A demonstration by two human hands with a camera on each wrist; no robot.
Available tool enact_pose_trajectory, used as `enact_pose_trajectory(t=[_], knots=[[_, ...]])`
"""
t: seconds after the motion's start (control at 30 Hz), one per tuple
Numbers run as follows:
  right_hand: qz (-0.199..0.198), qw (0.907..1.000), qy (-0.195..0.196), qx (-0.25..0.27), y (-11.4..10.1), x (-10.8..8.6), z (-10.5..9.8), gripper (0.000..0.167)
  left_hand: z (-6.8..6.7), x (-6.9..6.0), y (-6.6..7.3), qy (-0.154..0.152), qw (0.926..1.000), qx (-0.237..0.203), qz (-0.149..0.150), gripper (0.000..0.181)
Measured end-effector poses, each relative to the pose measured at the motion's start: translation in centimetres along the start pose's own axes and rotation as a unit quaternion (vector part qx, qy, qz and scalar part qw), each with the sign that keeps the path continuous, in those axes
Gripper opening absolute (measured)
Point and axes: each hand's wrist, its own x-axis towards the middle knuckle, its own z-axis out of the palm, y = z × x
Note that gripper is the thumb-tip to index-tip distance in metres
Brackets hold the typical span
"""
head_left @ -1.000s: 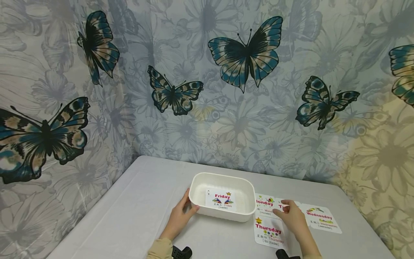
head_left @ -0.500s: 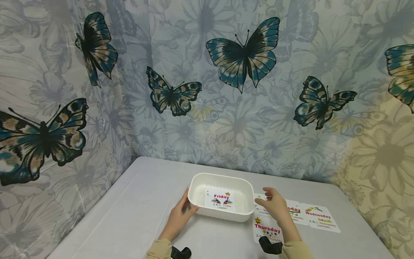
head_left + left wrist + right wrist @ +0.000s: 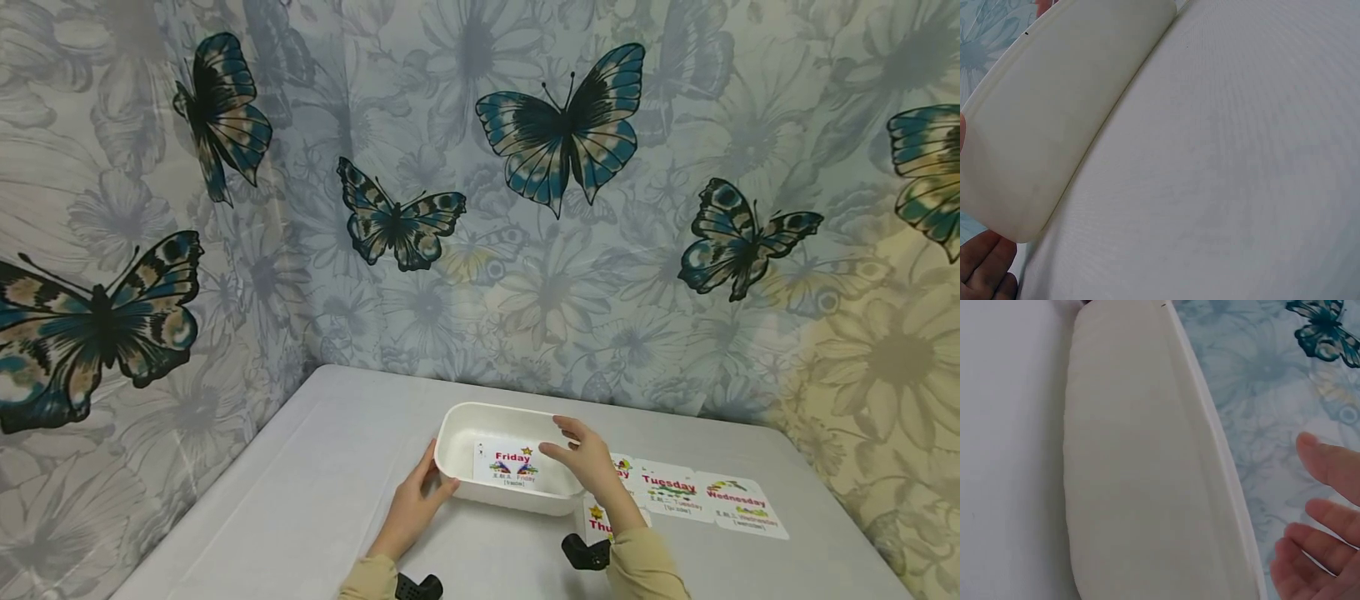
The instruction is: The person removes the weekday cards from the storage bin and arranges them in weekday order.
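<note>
A white rectangular box (image 3: 517,497) stands on the table with a card reading Friday (image 3: 504,463) lying inside. The left hand (image 3: 415,502) grips the box's left end, thumb on the near side and fingers round the corner; in the left wrist view its fingers (image 3: 990,262) touch the box's end. Over the box's right end hovers the right hand (image 3: 588,462), fingers loosely bent and apart, holding nothing. That hand (image 3: 1325,537) also shows beside the box rim (image 3: 1213,425) in the right wrist view, not touching it.
Right of the box lie cards reading Tuesday (image 3: 672,492) and Wednesday (image 3: 744,507), and a Thursday card (image 3: 597,527) and another card (image 3: 624,468), both partly covered by the right arm. A butterfly-patterned cloth (image 3: 555,333) hangs behind the white table (image 3: 285,500).
The right hand has moved left from above the Tuesday card to over the box, uncovering that card. The left hand has kept its grip on the box.
</note>
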Motion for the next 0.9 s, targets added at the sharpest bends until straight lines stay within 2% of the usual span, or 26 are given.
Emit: enact_pose_trajectory(t=[0.2,0.4,0.6,0.9], knots=[[0.013,0.999,-0.011,0.042,0.4,0.6,1.4,0.069,0.0,0.0,-0.2,-0.001,1.0,-0.005,-0.001,0.084],[0.02,0.9978,-0.027,0.056,0.7,1.3,2.4,0.069,0.0,0.0,-0.3,-0.001,1.0,-0.006,0.001,0.084],[0.027,0.9974,-0.042,0.053,1.1,1.9,3.3,0.065,0.0,0.0,0.0,0.004,1.0,0.002,0.003,0.087],[0.084,0.9937,-0.069,0.028,2.1,2.6,3.9,0.08,0.0,0.0,0.0,0.002,1.0,0.001,0.0,0.086]])
